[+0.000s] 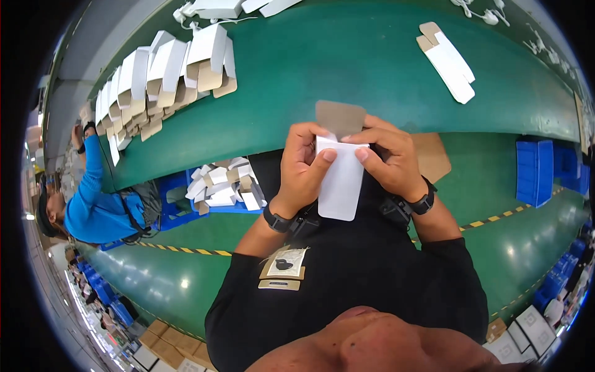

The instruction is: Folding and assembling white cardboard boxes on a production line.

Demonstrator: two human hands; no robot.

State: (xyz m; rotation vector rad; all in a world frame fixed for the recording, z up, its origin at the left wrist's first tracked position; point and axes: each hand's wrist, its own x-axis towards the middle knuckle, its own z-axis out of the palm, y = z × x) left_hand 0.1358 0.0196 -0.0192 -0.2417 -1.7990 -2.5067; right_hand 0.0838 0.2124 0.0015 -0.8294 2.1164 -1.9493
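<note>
Between my two hands is a small white cardboard box (341,186), its brown-grey inner flap (340,116) standing up at the far end. My left hand (305,162) grips the box's left side, thumb on the white face. On the other side my right hand (390,155) pinches it near the opening, with its thumb on the upper right corner. The fingers behind the box are partly hidden. Both hands are just off the near edge of the green work table (310,74).
Many open white boxes (167,68) stand in rows at the table's left. One flat white box (449,65) lies far right. White cables with plugs (486,12) lie along the back. A blue bin (232,208) holds more boxes beside a co-worker in blue (99,204).
</note>
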